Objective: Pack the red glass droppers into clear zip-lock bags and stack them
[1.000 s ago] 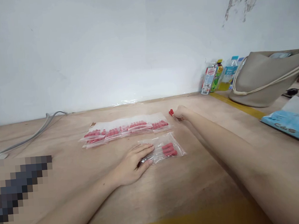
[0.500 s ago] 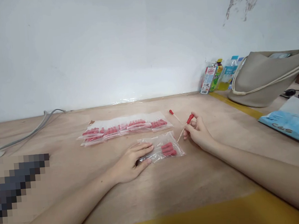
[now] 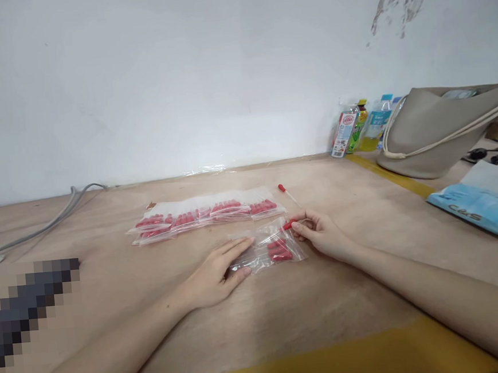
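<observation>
Head view shows our right hand (image 3: 319,234) just right of the middle of the frame, its thumb and first finger pinching a thin dropper with a red, rubbery-looking bulb (image 3: 288,225). We think this dropper is very light. Its bulb should be soft and squishy, and its thin stem should be stiff and may snap if we bend it. The bulb is the best place to hold, because the stem could be slippery. The bulb is bright red and fat, and the stem is pale and skinny. It points left over a clear, flat plastic bag (image 3: 258,257) in the middle of the frame, but we cannot tell if the tip is inside.

Our left hand (image 3: 215,275) lies flat on the left end of the bag, its long fingers nearly straight and the thumb held apart. The bag looks thin, floppy and slick, so pressing it down seems a good way to keep it steady. A few red bulbs (image 3: 280,250) show through its right half.

Above it, a row of clear bags with red bulbs (image 3: 210,212) lies on the wooden table (image 3: 285,321). Another red-tipped dropper (image 3: 282,188) lies farther right.
</observation>
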A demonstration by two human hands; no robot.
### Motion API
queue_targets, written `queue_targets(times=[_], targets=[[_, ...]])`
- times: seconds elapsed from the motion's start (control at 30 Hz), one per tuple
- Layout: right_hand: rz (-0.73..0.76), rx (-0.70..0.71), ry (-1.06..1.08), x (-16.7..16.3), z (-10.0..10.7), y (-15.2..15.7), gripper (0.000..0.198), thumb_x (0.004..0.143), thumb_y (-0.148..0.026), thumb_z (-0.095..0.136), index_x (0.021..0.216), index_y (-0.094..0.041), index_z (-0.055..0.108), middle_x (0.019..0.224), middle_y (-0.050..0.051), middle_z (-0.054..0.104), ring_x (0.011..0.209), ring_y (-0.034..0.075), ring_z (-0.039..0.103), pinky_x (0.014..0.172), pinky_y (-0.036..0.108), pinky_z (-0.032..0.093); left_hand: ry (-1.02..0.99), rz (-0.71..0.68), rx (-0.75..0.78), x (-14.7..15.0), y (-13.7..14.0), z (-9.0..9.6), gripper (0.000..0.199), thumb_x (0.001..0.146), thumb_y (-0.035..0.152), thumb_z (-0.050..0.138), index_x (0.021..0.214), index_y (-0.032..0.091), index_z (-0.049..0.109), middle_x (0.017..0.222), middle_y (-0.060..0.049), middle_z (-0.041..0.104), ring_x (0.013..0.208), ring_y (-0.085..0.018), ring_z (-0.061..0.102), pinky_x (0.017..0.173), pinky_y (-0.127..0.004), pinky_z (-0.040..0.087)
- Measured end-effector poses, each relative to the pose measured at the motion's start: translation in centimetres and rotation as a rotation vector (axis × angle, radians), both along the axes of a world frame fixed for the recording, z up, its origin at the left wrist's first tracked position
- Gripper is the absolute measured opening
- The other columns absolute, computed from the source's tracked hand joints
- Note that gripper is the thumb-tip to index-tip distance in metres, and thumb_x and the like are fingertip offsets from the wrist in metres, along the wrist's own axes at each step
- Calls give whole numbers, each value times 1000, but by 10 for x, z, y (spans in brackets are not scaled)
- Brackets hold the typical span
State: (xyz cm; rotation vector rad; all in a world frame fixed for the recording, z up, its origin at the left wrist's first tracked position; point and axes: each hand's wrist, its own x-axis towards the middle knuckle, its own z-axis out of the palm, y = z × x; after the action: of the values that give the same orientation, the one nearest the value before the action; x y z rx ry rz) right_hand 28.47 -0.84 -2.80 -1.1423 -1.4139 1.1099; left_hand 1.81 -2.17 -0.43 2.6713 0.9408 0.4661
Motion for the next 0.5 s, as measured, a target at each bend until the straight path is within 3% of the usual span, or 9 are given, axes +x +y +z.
queue_targets(times=[0.17, 0.27, 0.37, 0.5], targets=[[107, 88, -245, 1, 1, 2, 24, 68, -37, 61, 82, -17, 59, 63, -3, 58, 54, 9, 49, 51, 21, 40, 1, -4, 12, 0, 1, -1, 50, 89, 32, 45, 137, 24, 31, 138, -6, 39, 125, -23, 38, 105, -44, 30], [139, 89, -250, -3, 1, 7, 22, 71, -38, 57, 78, -18, 63, 66, 0, 61, 60, 12, 54, 55, 24, 42, -1, -14, 21, 0, 2, -1, 49, 89, 31, 44, 136, 25, 32, 137, -5, 41, 124, -23, 39, 105, -44, 30], [40, 69, -229, -9, -2, 12, 24, 70, -40, 58, 71, -17, 63, 67, 1, 63, 60, 14, 55, 53, 25, 42, -16, -23, 32, 0, 3, -1, 48, 89, 31, 45, 135, 24, 34, 134, -5, 44, 123, -23, 41, 103, -43, 33], [-58, 124, -344, -13, -5, 13, 23, 68, -38, 60, 61, -16, 59, 54, -2, 52, 48, 8, 42, 45, 21, 33, -22, -25, 36, 1, 3, -1, 46, 89, 30, 45, 134, 25, 37, 134, -5, 45, 122, -23, 42, 102, -44, 34]])
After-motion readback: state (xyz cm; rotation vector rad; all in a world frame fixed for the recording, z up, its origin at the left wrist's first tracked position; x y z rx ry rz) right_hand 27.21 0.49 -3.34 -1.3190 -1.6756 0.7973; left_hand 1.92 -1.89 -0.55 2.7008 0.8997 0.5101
